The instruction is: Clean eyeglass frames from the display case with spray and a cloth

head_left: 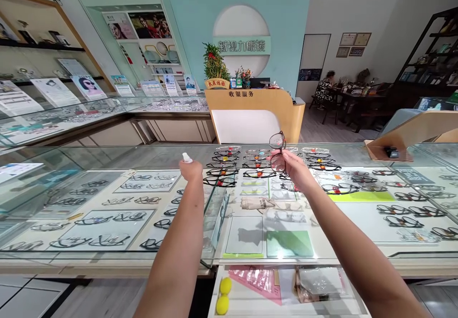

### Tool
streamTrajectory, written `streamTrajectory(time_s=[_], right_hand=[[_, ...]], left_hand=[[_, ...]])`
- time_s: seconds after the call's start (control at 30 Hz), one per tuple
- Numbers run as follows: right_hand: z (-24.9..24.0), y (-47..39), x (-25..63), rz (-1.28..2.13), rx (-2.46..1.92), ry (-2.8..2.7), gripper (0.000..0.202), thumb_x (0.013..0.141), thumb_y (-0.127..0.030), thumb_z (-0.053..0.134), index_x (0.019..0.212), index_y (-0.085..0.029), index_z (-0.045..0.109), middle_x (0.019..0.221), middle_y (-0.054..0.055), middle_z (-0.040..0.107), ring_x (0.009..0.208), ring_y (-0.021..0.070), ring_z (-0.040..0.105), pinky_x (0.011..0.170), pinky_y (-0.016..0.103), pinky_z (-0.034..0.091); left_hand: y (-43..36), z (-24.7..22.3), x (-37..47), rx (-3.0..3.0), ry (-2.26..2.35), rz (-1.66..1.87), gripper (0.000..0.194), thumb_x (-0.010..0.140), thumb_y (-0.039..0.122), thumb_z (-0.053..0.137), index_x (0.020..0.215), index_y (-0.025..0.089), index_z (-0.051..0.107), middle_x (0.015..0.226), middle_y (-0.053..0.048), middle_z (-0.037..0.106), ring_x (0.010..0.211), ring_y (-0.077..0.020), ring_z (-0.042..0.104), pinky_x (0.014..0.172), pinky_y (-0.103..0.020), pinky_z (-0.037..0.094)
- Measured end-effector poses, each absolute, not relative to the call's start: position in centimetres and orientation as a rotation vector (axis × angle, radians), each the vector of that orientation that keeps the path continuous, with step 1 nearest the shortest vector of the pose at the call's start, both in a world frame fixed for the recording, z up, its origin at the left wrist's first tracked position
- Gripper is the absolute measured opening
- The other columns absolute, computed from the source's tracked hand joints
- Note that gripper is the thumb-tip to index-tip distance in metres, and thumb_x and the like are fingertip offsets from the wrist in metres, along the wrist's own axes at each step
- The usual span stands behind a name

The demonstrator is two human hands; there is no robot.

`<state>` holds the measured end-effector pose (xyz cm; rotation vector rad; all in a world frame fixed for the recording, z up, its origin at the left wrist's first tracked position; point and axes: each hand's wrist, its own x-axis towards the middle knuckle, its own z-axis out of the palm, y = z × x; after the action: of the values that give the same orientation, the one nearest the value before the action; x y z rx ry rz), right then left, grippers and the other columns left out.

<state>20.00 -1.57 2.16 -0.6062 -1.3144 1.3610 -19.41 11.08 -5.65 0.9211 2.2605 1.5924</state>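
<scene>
My left hand (191, 169) is closed around a small white bottle, and only its nozzle top (186, 157) shows above the fist. In my right hand (295, 168) is a pair of dark-rimmed eyeglasses (277, 140), held upright on end by the middle of the frame, one lens above the other. Both hands are over the glass display counter (195, 256). Rows of eyeglasses (219, 181) with coloured tags stand on the counter top around and between my hands. The body of the bottle is hidden inside my fingers.
Below the counter, an open drawer (211, 303) holds yellow round cases (222, 303), a pink packet (261, 280) and plastic bags (318, 282). A wooden stand (379, 148) rests at the right. Beyond are a cashier desk (250, 99) and a seated person (324, 91).
</scene>
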Motion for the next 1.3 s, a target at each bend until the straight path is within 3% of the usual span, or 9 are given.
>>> streamTrajectory(time_s=[0.33,0.47,0.53,0.6,0.67,0.73,0.9,1.07,1.3], right_hand=[[2.1,-1.6,19.9,1.375,-0.59,-1.326,0.043,0.093,-0.065,0.08,0.112,-0.027,0.084,0.108,0.006,0.085,0.09,0.0221,0.073,0.083,0.035,0.053],[2.1,-1.5,20.0,1.372,-0.583,-1.322,0.042,0.094,-0.063,0.079,0.113,-0.026,0.084,0.111,0.006,0.085,0.09,0.0212,0.072,0.081,0.034,0.053],[2.2,-1.4,20.1,1.367,-0.581,-1.312,0.042,0.094,-0.063,0.079,0.113,-0.026,0.084,0.111,0.007,0.085,0.09,0.0211,0.072,0.08,0.034,0.053],[2.3,-1.3,20.3,1.358,-0.585,-1.301,0.041,0.094,-0.062,0.079,0.114,-0.026,0.084,0.111,0.007,0.084,0.088,0.021,0.072,0.079,0.034,0.053],[2.4,-1.2,20.5,1.344,-0.598,-1.297,0.041,0.095,-0.061,0.078,0.114,-0.026,0.084,0.111,0.007,0.084,0.087,0.0211,0.072,0.079,0.034,0.054],[2.4,-1.1,20.7,1.328,-0.616,-1.297,0.042,0.095,-0.062,0.077,0.115,-0.026,0.083,0.111,0.007,0.085,0.087,0.0213,0.072,0.079,0.034,0.054],[2.6,-1.0,20.9,1.294,-0.65,-1.284,0.045,0.092,-0.064,0.078,0.114,-0.025,0.083,0.112,0.007,0.085,0.088,0.0218,0.073,0.078,0.035,0.055],[2.9,-1.2,20.8,1.295,-0.658,-1.29,0.043,0.092,-0.063,0.078,0.113,-0.026,0.083,0.111,0.007,0.085,0.087,0.0229,0.072,0.079,0.037,0.055],[2.8,-1.3,20.9,1.297,-0.658,-1.284,0.043,0.092,-0.063,0.078,0.113,-0.026,0.083,0.11,0.007,0.085,0.088,0.0221,0.073,0.08,0.036,0.055]], left_hand=[[9.9,-4.7,-18.5,0.677,2.251,1.597,0.047,0.078,0.005,0.065,0.122,0.018,0.06,0.126,-0.019,0.073,0.121,-0.039,0.073,0.11,-0.059,0.057],[8.8,-2.1,-17.0,0.594,2.413,1.756,0.068,0.078,0.009,0.071,0.142,0.016,0.048,0.16,-0.027,0.05,0.154,-0.0437,0.048,0.126,-0.064,0.037],[7.8,-0.4,-15.4,0.809,2.433,2.023,0.06,0.082,0.012,0.07,0.138,0.018,0.049,0.156,-0.022,0.052,0.153,-0.0374,0.046,0.127,-0.057,0.037],[6.4,1.3,-13.3,1.268,2.181,2.188,0.034,0.088,0.015,0.063,0.12,0.019,0.055,0.127,-0.014,0.066,0.125,-0.0297,0.062,0.114,-0.047,0.047],[4.7,2.4,-10.6,1.686,1.775,1.908,0.009,0.095,0.027,0.06,0.102,0.022,0.058,0.096,-0.005,0.066,0.09,-0.0224,0.063,0.088,-0.036,0.052],[3.0,2.9,-7.9,1.977,1.432,1.312,0.021,0.096,0.043,0.066,0.091,0.023,0.061,0.08,0.0,0.061,0.074,-0.0189,0.055,0.071,-0.032,0.045],[0.3,1.8,-3.1,2.216,1.061,0.18,0.039,0.072,0.053,0.089,0.087,0.025,0.066,0.087,0.0,0.067,0.078,-0.0202,0.058,0.065,-0.031,0.037],[-0.5,0.2,-1.2,2.301,1.166,-0.077,0.041,0.054,0.034,0.093,0.082,0.027,0.064,0.087,0.0,0.071,0.076,-0.0227,0.059,0.061,-0.032,0.032],[-0.1,0.5,-2.1,1.911,1.01,0.156,0.01,0.079,0.034,0.069,0.077,0.025,0.064,0.07,-0.001,0.07,0.052,-0.0182,0.058,0.052,-0.03,0.036]])
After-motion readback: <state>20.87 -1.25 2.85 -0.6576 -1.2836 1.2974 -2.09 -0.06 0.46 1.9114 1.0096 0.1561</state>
